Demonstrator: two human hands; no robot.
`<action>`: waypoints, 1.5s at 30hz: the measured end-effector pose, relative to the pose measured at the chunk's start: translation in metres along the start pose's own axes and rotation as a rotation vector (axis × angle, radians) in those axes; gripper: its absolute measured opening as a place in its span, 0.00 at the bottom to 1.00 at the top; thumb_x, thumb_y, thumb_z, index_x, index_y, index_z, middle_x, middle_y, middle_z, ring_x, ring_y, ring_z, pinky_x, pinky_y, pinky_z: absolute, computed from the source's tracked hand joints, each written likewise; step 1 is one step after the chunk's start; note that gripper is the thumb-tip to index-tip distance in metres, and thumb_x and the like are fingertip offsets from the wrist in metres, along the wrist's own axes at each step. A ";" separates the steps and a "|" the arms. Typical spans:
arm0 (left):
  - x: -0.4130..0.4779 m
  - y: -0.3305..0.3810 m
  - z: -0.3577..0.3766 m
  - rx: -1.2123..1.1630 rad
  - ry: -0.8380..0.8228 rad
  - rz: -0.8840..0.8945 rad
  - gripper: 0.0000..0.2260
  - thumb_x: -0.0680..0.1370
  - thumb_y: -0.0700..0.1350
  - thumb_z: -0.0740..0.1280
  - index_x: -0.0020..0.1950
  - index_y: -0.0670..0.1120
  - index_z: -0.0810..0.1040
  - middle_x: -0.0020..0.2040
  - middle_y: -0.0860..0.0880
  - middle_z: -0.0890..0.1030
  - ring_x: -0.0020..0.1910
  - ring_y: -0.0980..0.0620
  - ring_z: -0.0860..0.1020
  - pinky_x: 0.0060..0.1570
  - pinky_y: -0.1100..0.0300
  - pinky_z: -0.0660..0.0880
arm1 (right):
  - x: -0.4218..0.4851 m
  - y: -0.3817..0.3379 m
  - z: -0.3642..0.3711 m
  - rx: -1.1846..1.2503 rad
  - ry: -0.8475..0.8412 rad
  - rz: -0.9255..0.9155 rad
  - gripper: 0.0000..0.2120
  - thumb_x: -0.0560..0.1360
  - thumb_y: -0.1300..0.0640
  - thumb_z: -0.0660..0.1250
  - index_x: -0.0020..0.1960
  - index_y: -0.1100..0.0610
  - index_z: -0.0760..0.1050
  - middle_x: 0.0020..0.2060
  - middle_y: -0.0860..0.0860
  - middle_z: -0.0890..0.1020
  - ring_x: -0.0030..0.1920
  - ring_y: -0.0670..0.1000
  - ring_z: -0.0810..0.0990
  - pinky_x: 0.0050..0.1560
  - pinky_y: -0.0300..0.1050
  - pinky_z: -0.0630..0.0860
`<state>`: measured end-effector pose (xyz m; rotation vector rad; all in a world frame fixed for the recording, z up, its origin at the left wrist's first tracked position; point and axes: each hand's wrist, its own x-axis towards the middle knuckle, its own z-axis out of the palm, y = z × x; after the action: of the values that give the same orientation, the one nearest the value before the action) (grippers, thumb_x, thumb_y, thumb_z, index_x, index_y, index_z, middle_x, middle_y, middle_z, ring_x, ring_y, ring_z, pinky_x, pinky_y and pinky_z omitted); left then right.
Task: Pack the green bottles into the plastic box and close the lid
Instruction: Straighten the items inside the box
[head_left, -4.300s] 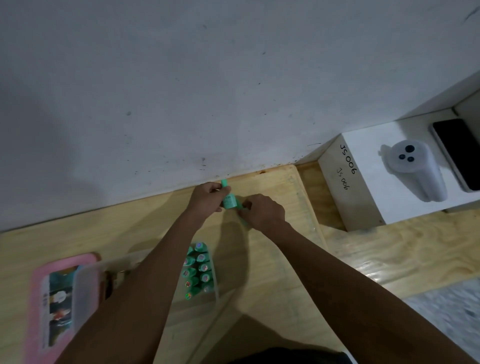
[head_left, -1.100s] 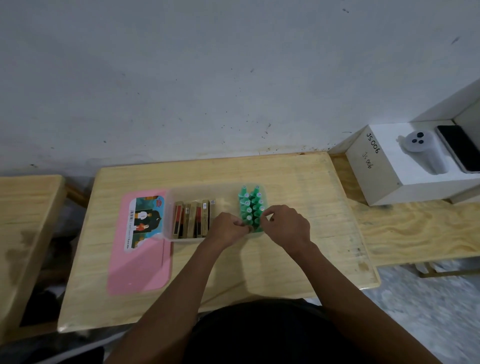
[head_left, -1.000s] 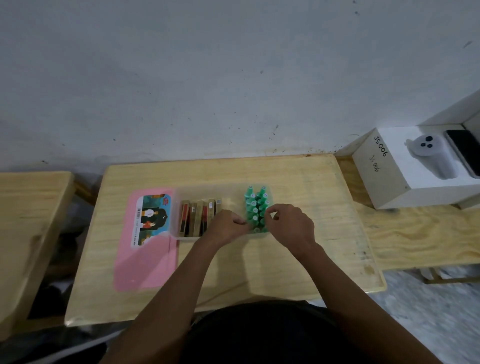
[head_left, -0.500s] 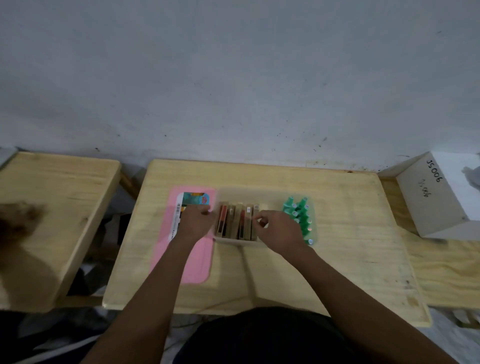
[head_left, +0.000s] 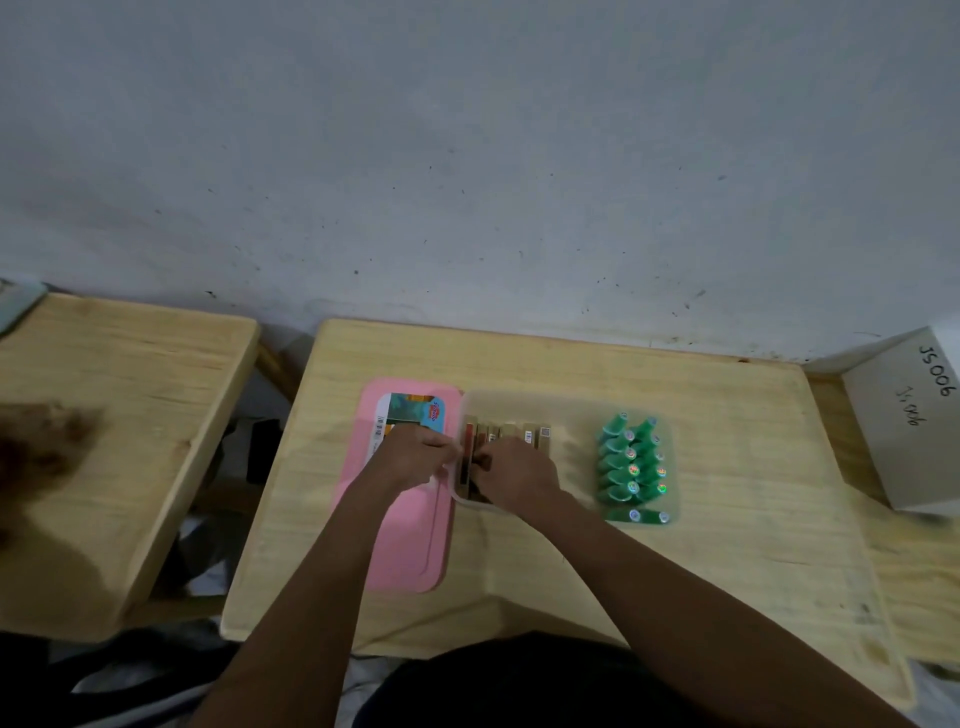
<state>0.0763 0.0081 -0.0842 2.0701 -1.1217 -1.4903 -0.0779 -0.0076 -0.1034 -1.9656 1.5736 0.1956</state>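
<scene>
Green plastic bottles (head_left: 631, 467) stand packed in two rows at the end of the clear plastic box (head_left: 569, 402), well to the right of the right hand (head_left: 511, 475). That hand is curled, fingertips down among the brown and gold flat packets (head_left: 506, 434) filling the box's other end; it seems to pinch one, though blur hides the grip. Just left of it, the left hand (head_left: 413, 454) is curled at the box's edge, over the pink rectangular plastic lid (head_left: 402, 540) lying on the light wooden table (head_left: 727, 519).
</scene>
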 end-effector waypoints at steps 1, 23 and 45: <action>0.000 0.000 0.000 -0.004 -0.006 0.000 0.10 0.74 0.44 0.70 0.52 0.41 0.82 0.49 0.43 0.82 0.47 0.45 0.82 0.46 0.54 0.78 | 0.001 0.000 0.000 0.008 -0.016 -0.005 0.10 0.76 0.51 0.61 0.44 0.52 0.80 0.43 0.50 0.81 0.46 0.54 0.81 0.39 0.43 0.73; -0.002 0.008 0.003 0.040 0.012 -0.027 0.04 0.75 0.40 0.68 0.48 0.43 0.82 0.48 0.46 0.80 0.40 0.50 0.80 0.45 0.56 0.77 | -0.013 0.030 -0.008 0.237 0.134 0.261 0.14 0.67 0.43 0.66 0.32 0.53 0.76 0.29 0.48 0.80 0.35 0.50 0.80 0.35 0.41 0.74; -0.007 0.006 0.009 0.050 0.086 0.002 0.03 0.75 0.42 0.69 0.43 0.44 0.81 0.49 0.43 0.81 0.48 0.45 0.81 0.53 0.48 0.80 | 0.008 0.015 0.008 0.305 0.071 0.129 0.16 0.77 0.49 0.62 0.33 0.50 0.77 0.30 0.47 0.79 0.34 0.50 0.80 0.37 0.46 0.78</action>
<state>0.0646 0.0110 -0.0787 2.1440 -1.1382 -1.3717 -0.0875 -0.0116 -0.1190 -1.6541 1.6669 -0.0612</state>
